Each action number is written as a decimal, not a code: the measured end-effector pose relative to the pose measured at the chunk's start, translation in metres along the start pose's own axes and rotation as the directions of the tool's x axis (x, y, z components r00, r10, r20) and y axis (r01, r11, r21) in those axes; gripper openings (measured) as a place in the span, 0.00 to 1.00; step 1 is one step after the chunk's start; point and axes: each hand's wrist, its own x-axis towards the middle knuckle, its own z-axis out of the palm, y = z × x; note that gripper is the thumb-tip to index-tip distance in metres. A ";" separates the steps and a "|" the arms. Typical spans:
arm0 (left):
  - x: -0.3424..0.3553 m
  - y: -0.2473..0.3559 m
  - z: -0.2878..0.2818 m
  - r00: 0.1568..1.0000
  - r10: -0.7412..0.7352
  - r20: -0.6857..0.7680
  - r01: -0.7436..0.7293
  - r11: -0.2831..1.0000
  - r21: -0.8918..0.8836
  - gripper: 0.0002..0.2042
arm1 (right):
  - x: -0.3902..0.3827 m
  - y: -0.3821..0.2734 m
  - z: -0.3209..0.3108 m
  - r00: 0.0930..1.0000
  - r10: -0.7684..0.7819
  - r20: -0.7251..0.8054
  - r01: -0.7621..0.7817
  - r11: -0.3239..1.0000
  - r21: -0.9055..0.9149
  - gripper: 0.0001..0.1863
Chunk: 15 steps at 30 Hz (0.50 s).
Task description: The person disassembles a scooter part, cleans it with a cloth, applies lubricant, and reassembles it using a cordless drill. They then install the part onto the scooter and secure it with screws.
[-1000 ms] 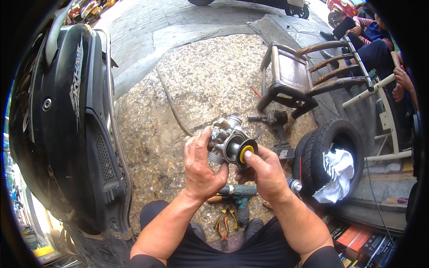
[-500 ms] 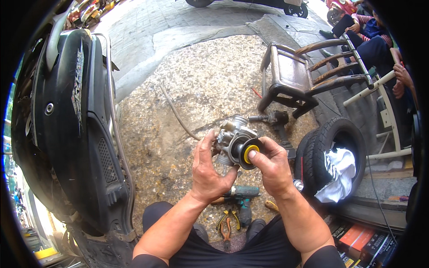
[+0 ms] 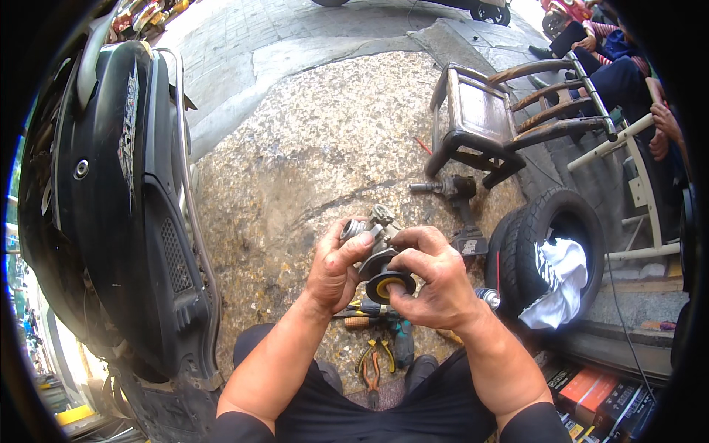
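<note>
Head view: a black scooter point(image 3: 111, 221) fills the left side. Near the middle, the left hand point(image 3: 332, 269) is curled around the left of a metal carburetor point(image 3: 379, 240), its thumb laid across the front. Pliers point(image 3: 371, 365) with parted handles lie below, lower centre. At the carburetor's near end sits a black disc point(image 3: 381, 285) with a yellow centre. Beside the pliers is a drill point(image 3: 403, 343). The right hand point(image 3: 437, 284) has its thumb on the disc and its fingers bent, slightly spread, against the carburetor's right side. Further right are an impact wrench point(image 3: 459, 193), a wooden chair point(image 3: 481, 111), and a tyre point(image 3: 517, 240) with a white cloth point(image 3: 561, 284) draped on it.
</note>
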 end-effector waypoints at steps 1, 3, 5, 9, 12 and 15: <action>0.000 -0.001 -0.001 1.000 -0.003 -0.031 0.004 1.000 0.009 0.18 | -0.001 0.000 0.001 1.000 -0.001 -0.003 0.001 1.000 0.006 0.14; 0.001 -0.004 -0.002 0.996 -0.007 -0.089 0.009 1.000 0.013 0.17 | -0.002 0.000 0.002 1.000 -0.003 -0.020 0.003 1.000 0.008 0.13; 0.000 -0.006 -0.002 0.993 0.061 -0.100 -0.060 0.998 0.017 0.16 | -0.003 0.001 0.002 0.996 -0.017 -0.083 0.010 0.996 -0.091 0.13; 0.000 -0.010 0.006 0.967 0.186 -0.174 -0.182 0.982 0.039 0.19 | -0.005 0.004 0.005 0.987 0.054 -0.151 -0.075 0.988 -0.138 0.14; -0.002 -0.012 0.010 0.941 0.236 -0.243 -0.241 0.970 0.010 0.22 | -0.007 0.006 0.010 0.977 0.101 -0.187 -0.125 0.985 -0.120 0.12; -0.002 -0.013 0.011 0.925 0.266 -0.272 -0.273 0.962 0.011 0.23 | -0.009 0.006 0.017 0.951 0.231 -0.205 -0.236 0.972 -0.003 0.11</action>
